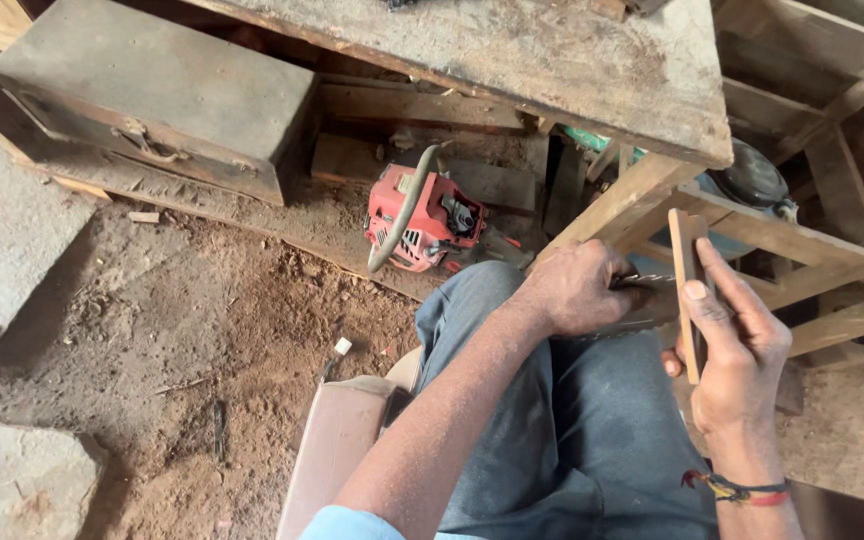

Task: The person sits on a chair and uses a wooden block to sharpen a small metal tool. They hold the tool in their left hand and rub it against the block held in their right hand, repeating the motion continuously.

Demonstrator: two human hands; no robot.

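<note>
My right hand [737,345] holds a thin flat strip of wood [689,270] upright on edge, thumb along its side. My left hand [577,290] is closed around a dark metal tool [642,300] whose toothed blade meets the strip; most of the tool is hidden by the fingers. Both hands work over my knee in blue-grey trousers [572,420]. A red and yellow thread band [742,490] sits on my right wrist.
A dusty wooden workbench [552,60] stands ahead, its leg [622,205] beside my left hand. A red chainsaw [422,215] lies on the sawdust floor under it. A grey metal box [152,85] sits at the left. Wooden frames [812,240] stand at the right.
</note>
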